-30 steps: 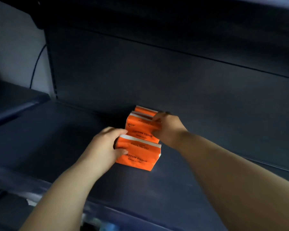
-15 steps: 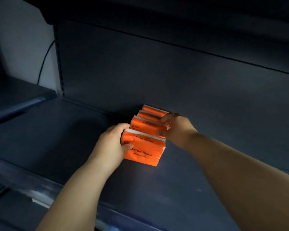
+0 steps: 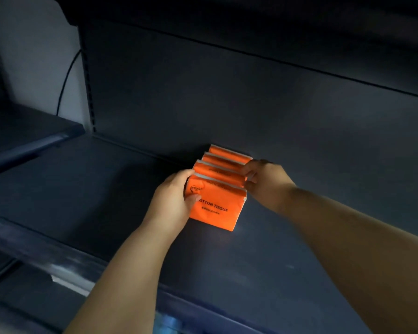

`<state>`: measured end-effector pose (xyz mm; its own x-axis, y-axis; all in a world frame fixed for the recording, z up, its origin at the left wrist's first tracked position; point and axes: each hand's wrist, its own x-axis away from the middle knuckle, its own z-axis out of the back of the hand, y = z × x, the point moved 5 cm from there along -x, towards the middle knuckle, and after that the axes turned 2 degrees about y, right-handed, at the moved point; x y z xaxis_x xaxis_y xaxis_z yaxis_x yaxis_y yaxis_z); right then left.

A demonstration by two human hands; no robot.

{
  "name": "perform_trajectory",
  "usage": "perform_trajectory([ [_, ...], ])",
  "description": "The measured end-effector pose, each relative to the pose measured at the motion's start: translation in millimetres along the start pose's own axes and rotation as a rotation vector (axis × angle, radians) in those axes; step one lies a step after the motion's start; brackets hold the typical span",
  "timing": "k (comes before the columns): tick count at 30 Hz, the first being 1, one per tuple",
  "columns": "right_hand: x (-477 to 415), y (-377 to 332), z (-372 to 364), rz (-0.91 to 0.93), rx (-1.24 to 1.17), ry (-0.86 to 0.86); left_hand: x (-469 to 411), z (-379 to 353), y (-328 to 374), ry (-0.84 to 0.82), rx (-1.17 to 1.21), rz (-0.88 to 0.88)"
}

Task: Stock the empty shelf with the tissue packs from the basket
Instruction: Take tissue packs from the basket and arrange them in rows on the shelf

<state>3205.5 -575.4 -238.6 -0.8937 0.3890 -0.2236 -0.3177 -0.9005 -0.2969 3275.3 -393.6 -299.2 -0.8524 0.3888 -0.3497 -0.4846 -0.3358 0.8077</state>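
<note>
— Where are your hands?
— Your left hand (image 3: 173, 201) grips the front tissue pack (image 3: 214, 208) on the shelf (image 3: 94, 189); your right hand (image 3: 266, 183) pinches the row's right ends.

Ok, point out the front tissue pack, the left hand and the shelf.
front tissue pack (image 3: 216, 213), head view, printed orange face.
left hand (image 3: 170, 201), head view, back of the hand.
shelf (image 3: 94, 194), head view, bare deck left of packs.
</note>
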Motion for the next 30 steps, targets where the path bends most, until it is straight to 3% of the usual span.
perform_trajectory([
  [12, 9, -2, 2, -0.047, 0.013, 0.010, 4, 5, -8, -0.077, -0.079, 0.020],
  [20, 39, -7, 15, -0.026, 0.056, -0.022, 27, 25, -1, -0.171, -0.487, 0.083],
  [25, 78, -20, 27, 0.006, 0.146, -0.096, 53, 32, 33, -0.186, -0.770, -0.046],
  [30, 130, -31, 47, 0.070, 0.187, -0.141, 99, 25, 86, -0.194, -0.782, -0.166],
])
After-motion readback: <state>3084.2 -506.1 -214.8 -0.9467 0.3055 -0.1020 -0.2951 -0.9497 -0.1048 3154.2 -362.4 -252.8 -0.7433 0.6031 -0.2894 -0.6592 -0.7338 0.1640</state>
